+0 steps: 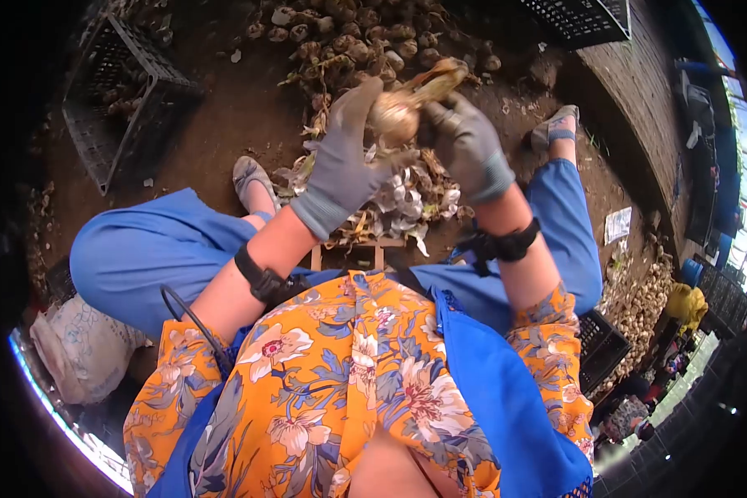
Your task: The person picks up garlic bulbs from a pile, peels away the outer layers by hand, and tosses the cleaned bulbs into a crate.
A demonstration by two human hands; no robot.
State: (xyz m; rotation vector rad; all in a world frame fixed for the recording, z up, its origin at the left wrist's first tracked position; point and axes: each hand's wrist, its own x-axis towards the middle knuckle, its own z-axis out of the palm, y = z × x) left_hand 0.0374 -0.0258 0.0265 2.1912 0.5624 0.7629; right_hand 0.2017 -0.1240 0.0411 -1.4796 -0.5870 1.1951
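Observation:
Both my hands wear grey knit gloves and are raised over a heap of peelings. My left hand (344, 158) holds a large garlic bulb (396, 116) between its upright fingers and its outstretched thumb. The bulb has tan, papery skin, and its dry stalk (441, 79) points up and to the right. At the stalk's base, my right hand (471, 145) has its fingers curled in and pinched on the stalk; its fingertips are partly hidden and slightly blurred. White and brown garlic skins (415, 199) lie on the ground below, between my feet.
Ahead lies a pile of garlic bulbs (357, 41). A black plastic crate (108, 124) stands at left, another crate (585, 21) at top right. More garlic (639, 307) and a black crate (599, 349) are at right. A white sack (87, 349) sits at left behind my knee.

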